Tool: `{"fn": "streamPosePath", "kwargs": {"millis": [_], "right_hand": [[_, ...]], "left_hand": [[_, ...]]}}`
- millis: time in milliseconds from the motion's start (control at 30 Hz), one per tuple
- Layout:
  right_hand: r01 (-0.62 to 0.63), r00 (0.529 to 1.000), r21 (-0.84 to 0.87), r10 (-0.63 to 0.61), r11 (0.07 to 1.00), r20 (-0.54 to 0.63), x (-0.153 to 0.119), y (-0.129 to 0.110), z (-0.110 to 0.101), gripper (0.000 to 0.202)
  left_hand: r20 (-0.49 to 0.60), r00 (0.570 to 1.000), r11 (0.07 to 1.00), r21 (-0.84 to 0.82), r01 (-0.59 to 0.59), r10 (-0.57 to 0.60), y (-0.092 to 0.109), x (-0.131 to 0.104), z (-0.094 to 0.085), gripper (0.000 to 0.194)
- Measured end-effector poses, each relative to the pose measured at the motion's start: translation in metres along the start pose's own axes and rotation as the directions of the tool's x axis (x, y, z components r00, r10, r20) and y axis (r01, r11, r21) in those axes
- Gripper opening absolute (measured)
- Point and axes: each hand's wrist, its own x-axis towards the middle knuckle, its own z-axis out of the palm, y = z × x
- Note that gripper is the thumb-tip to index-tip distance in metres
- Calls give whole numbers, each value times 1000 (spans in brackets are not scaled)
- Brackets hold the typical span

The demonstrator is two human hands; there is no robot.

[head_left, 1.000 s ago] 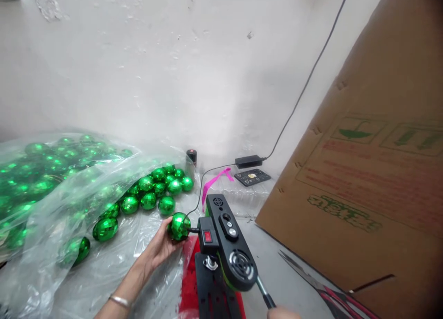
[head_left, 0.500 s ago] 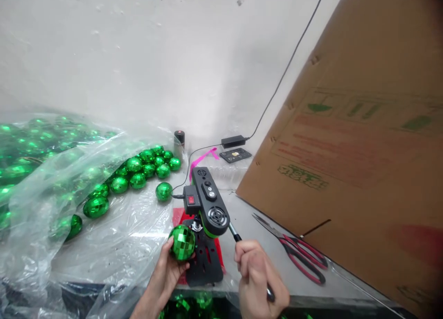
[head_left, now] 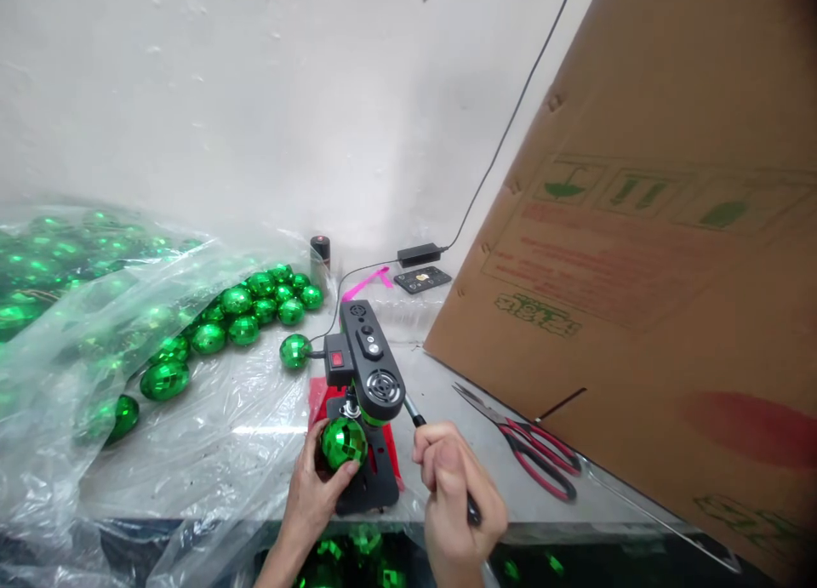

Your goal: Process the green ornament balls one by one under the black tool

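Observation:
A shiny green mirrored ball (head_left: 345, 442) rests between the fingers and thumb of my left hand (head_left: 314, 490), close to the metal fitting at the front of a black machine (head_left: 372, 354). My right hand (head_left: 456, 494) is wrapped round the black grip of a lever (head_left: 414, 411) that comes out of the machine's right side. Below the machine lies its black slotted base plate (head_left: 376, 477), with red sheet (head_left: 391, 452) showing under it. A red switch (head_left: 337, 359) sits on the box at the machine's left.
Green balls (head_left: 208, 338) and clear plastic (head_left: 128, 316) cover the left side. Red-handled scissors (head_left: 542, 452) lie at right, before a large cardboard box (head_left: 606, 256). Behind are a power adapter (head_left: 419, 254), a black card-like object (head_left: 422, 280) and a dark cylinder (head_left: 320, 251). More balls (head_left: 363, 562) are below the table edge.
My left hand has turned, with its thumb now at the ball's lower right, and the ball sits nearer the fitting. My right hand still holds the lever. The whole view has shifted slightly.

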Motion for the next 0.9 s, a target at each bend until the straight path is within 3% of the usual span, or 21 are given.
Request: {"fn": "streamPosePath", "kwargs": {"millis": [167,400,533,633,733,900], "right_hand": [[-16,1000,2,16,1000,4,-2,1,-2,40],[-30,1000,4,30,1000,-2,-4,3,-3,40],[-46,999,-4,46,999,-12,1,-2,-1,43],[-60,998,-26,60,998,-22,10,-10,2,49],[-105,994,-47,105,993,-12,19,-17,4,54],[-149,989,-61,149,987,5,25,-20,4,56]], "left_hand": [[46,995,976,196,-92,84,-2,3,7,81],[72,982,958,216,-187,175,-5,-3,16,76],[124,985,972,188,-141,119,-5,-2,8,78],[105,992,983,163,-84,67,-8,0,4,83],[70,996,989,136,-61,52,-11,3,2,88],[107,993,992,108,-66,54,-10,9,3,85]]}}
